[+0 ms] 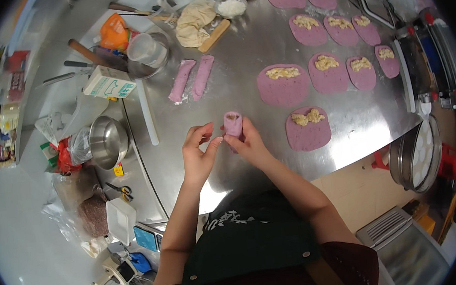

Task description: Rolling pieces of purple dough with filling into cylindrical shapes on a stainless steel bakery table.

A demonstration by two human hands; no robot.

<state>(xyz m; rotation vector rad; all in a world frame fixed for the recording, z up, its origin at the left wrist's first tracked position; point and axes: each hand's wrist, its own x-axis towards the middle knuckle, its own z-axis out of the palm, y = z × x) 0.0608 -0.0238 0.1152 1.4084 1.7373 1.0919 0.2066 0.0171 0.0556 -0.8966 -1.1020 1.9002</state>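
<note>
Bare steel table (pixel 242 58) lies open ahead of both hands – flanked right by filled purple dough rounds (pixel 308 128), far left by two dough logs (pixel 191 79) and a steel bowl (pixel 108 142)

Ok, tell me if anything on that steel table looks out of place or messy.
Nothing stands out. The purple dough discs lie flat in rows, each with its filling on top, and two finished rolls lie side by side. The right hand holds a rolled piece, the left hand beside it. Only light flour dusts the table.
</note>
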